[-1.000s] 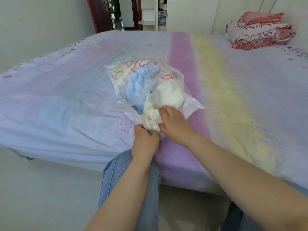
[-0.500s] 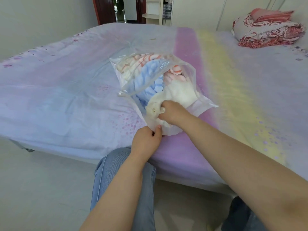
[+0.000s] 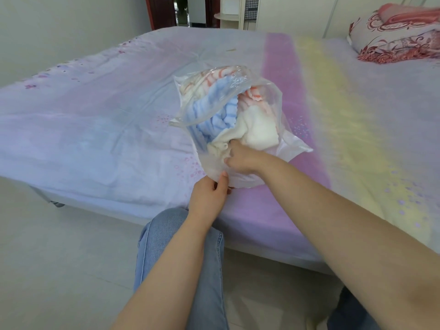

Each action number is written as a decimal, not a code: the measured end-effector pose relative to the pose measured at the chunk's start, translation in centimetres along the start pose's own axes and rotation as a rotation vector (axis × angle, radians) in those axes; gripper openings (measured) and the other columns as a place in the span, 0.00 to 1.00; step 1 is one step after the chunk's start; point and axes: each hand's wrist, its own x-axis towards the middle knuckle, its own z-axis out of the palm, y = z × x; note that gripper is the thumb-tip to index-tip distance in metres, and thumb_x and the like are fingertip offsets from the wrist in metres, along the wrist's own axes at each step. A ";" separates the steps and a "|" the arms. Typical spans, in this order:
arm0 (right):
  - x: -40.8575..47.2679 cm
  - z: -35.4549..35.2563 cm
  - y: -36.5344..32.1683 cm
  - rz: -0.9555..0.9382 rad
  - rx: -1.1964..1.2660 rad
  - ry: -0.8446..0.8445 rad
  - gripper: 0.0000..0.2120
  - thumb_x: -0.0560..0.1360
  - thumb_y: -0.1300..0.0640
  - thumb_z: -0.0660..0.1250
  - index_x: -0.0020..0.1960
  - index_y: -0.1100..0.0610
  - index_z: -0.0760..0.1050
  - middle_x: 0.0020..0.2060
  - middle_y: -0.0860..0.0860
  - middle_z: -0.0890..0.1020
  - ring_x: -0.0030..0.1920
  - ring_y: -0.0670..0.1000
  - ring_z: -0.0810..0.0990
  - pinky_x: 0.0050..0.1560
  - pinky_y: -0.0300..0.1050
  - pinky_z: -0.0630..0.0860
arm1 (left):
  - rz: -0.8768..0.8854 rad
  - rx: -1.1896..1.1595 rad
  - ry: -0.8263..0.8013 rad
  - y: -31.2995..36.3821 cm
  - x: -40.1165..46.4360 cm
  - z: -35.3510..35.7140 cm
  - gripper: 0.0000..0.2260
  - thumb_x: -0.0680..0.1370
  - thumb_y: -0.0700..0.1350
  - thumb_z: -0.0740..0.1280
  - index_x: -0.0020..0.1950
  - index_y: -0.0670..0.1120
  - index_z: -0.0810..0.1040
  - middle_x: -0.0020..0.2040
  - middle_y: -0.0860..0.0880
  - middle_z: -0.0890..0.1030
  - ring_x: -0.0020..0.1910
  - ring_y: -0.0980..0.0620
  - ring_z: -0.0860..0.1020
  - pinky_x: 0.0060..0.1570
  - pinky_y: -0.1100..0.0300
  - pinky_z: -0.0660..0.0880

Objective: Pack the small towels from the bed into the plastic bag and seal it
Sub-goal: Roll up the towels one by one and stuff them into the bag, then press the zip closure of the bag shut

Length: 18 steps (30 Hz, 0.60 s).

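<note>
The bed (image 3: 95,129) carries a clear plastic bag (image 3: 279,120) near its front edge, mouth toward the person. The left hand (image 3: 209,196) pinches the bag's near rim. The right hand (image 3: 240,160), reaching inside, is clenched on a white towel (image 3: 257,132); blue and red-striped towels sit deeper inside.

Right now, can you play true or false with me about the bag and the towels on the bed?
1. The plastic bag lies on the bed. True.
2. The bag is sealed. False: its mouth gapes open toward the person.
3. The right hand is pushing a white towel into the bag. True.
4. The left hand rests flat on the bed. False: it pinches the bag's near edge.
5. The blue towel is inside the bag. True.
</note>
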 end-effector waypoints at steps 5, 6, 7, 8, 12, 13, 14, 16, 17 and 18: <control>-5.1 0.8 1.4 -0.081 -0.023 0.223 0.21 0.80 0.52 0.57 0.72 0.52 0.62 0.62 0.54 0.78 0.59 0.57 0.76 0.58 0.52 0.74 | -0.056 -0.208 -0.123 -0.8 0.0 1.5 0.16 0.79 0.60 0.61 0.47 0.51 0.82 0.42 0.46 0.86 0.44 0.59 0.83 0.54 0.55 0.78; -6.2 0.5 1.2 -0.136 0.014 0.378 0.16 0.80 0.51 0.58 0.67 0.50 0.69 0.56 0.50 0.81 0.54 0.52 0.79 0.54 0.50 0.75 | -0.116 -0.224 -0.140 -0.8 0.2 1.8 0.21 0.76 0.64 0.62 0.46 0.48 0.82 0.42 0.44 0.86 0.45 0.55 0.84 0.54 0.53 0.78; -7.2 0.1 0.8 -0.211 0.089 0.578 0.12 0.79 0.52 0.60 0.61 0.50 0.75 0.47 0.46 0.83 0.46 0.48 0.79 0.49 0.47 0.75 | -0.167 -0.226 -0.147 -0.6 0.3 2.0 0.26 0.73 0.68 0.61 0.46 0.45 0.83 0.41 0.44 0.86 0.44 0.51 0.84 0.54 0.52 0.78; -8.2 -0.7 0.4 -0.309 0.187 0.802 0.09 0.78 0.53 0.62 0.57 0.51 0.77 0.40 0.44 0.80 0.39 0.44 0.76 0.44 0.44 0.74 | -0.197 -0.250 -0.155 -0.7 0.4 2.3 0.28 0.72 0.69 0.61 0.46 0.45 0.82 0.40 0.46 0.86 0.44 0.49 0.84 0.53 0.52 0.78; -8.1 -5.4 -0.5 -0.566 0.263 1.226 0.23 0.72 0.58 0.70 0.66 0.53 0.70 0.53 0.41 0.67 0.53 0.48 0.73 0.58 0.42 0.70 | -0.148 -0.335 -0.195 -0.2 0.5 2.8 0.17 0.81 0.57 0.60 0.54 0.46 0.80 0.42 0.48 0.87 0.39 0.49 0.84 0.37 0.58 0.78; -7.4 -6.9 -0.6 -0.521 0.201 1.143 0.25 0.72 0.57 0.70 0.67 0.51 0.69 0.58 0.43 0.67 0.61 0.51 0.72 0.63 0.42 0.68 | -0.148 -0.344 -0.189 0.0 0.6 3.0 0.17 0.81 0.56 0.60 0.56 0.44 0.80 0.43 0.47 0.87 0.39 0.49 0.85 0.35 0.59 0.79; -6.8 -7.9 -0.6 -0.457 0.158 1.031 0.22 0.73 0.57 0.68 0.67 0.50 0.72 0.62 0.44 0.70 0.64 0.51 0.72 0.63 0.40 0.67 | -0.150 -0.367 -0.177 0.0 0.7 3.1 0.16 0.81 0.54 0.61 0.57 0.43 0.79 0.44 0.46 0.86 0.39 0.48 0.85 0.35 0.59 0.79; -5.7 -8.0 -0.3 -0.373 0.109 0.863 0.16 0.75 0.60 0.63 0.60 0.50 0.79 0.60 0.47 0.80 0.59 0.52 0.79 0.57 0.40 0.72 | -0.152 -0.418 -0.150 0.2 0.7 3.3 0.13 0.82 0.51 0.62 0.56 0.43 0.79 0.43 0.44 0.86 0.40 0.49 0.85 0.35 0.59 0.80; -5.6 -7.1 -0.1 -0.365 0.066 0.828 0.15 0.76 0.61 0.61 0.58 0.51 0.80 0.57 0.49 0.83 0.56 0.54 0.81 0.54 0.44 0.75 | -0.157 -0.441 -0.142 0.4 0.8 3.3 0.10 0.82 0.48 0.62 0.55 0.44 0.79 0.43 0.45 0.85 0.40 0.49 0.85 0.36 0.59 0.80; -5.7 -5.7 0.2 -0.358 0.007 0.787 0.15 0.76 0.62 0.61 0.58 0.51 0.81 0.55 0.51 0.84 0.55 0.56 0.81 0.53 0.47 0.76 | -0.170 -0.466 -0.129 0.5 0.8 3.2 0.07 0.82 0.46 0.63 0.53 0.45 0.79 0.43 0.46 0.85 0.40 0.50 0.85 0.37 0.61 0.80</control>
